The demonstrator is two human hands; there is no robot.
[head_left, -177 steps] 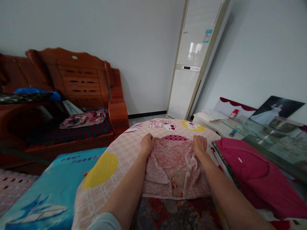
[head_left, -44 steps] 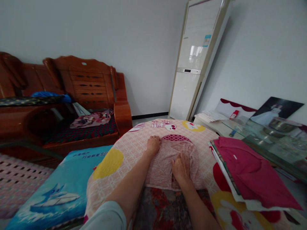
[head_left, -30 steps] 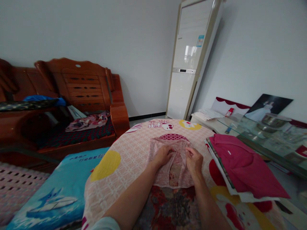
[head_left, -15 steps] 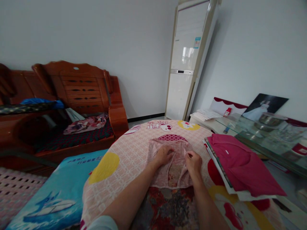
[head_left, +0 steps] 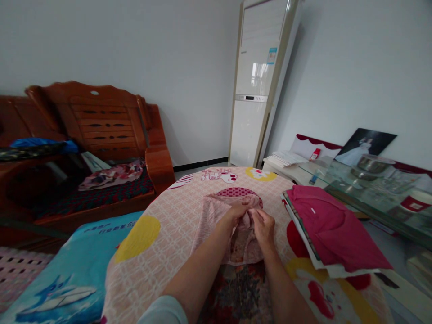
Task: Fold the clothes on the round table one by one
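A thin, light pink garment [head_left: 212,213] with a split down its front lies spread on the cloth-covered table [head_left: 175,225]. The fingers of my left hand [head_left: 239,210] pinch the left edge of the split near its top. Opposite, my right hand [head_left: 264,227] is closed on the right edge. Both sets of fingertips meet at the upper middle, and what lies between them is too small to make out. Below, the split gapes and shows a dark red and grey patterned cloth [head_left: 236,292] that reaches toward me.
Folded clothes with a deep pink one [head_left: 332,225] on top lie at the table's right. Beyond stands a glass-topped table [head_left: 347,180] with metal bowls. A blue printed cushion or bag [head_left: 84,256] is at left, near a wooden sofa [head_left: 104,126]. A tall white cabinet [head_left: 249,126] fills the corner.
My left hand has moved right toward my right hand, drawing the garment's two front edges together at the top. The view has shifted slightly to the right.
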